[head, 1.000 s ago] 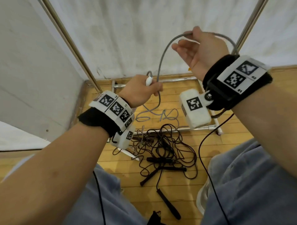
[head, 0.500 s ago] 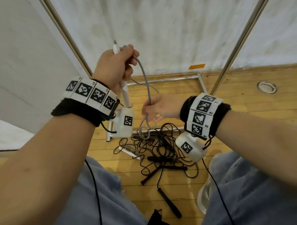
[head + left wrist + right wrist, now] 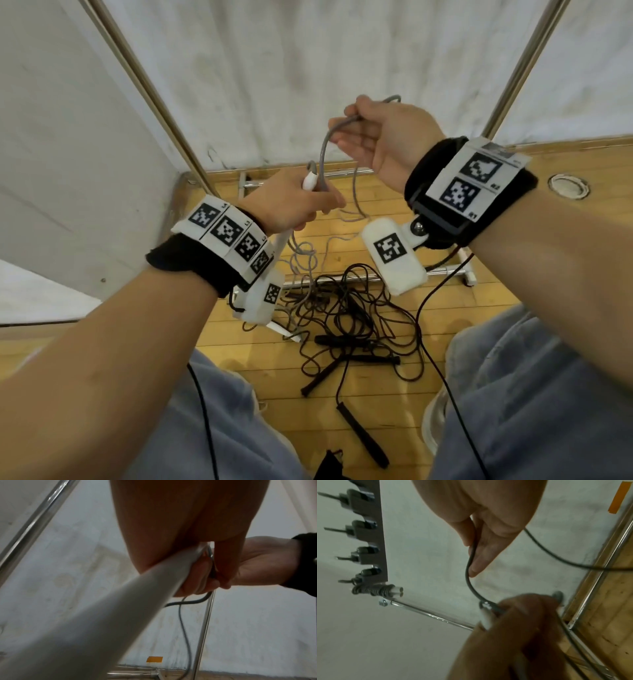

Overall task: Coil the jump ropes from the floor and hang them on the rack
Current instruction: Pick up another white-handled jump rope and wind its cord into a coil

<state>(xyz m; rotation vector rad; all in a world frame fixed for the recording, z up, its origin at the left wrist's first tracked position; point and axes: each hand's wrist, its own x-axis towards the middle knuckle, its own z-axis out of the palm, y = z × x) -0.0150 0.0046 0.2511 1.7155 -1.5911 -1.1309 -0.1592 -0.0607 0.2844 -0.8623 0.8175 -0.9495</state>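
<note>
Two hands are engaged on one grey jump rope (image 3: 323, 150). The left hand (image 3: 294, 202) is closed around the white handle (image 3: 310, 180) together with the cord already gathered against it. The right hand (image 3: 380, 137) is raised above and to the right, with the cord pinched between thumb and fingers, so that an arch of rope spans the two hands. The remaining grey cord hangs down to the floor (image 3: 376, 394), where it meets a tangle of black jump ropes (image 3: 346, 318) with their black handles.

Step in hand, as judged: forming the next loop of the coil.

Procedure:
1. Keep the left grip firm on handle and gathered cord, so that finished loops cannot slip.
2. Carry the pinched cord down to the left hand and lay it beside the earlier loops, matching their length.
3. Draw the trailing cord up slowly; it lies close to the black tangle and may snag it.

The rack (image 3: 366, 534) with its row of pegs is mounted on the wall, visible in the right wrist view.
</note>
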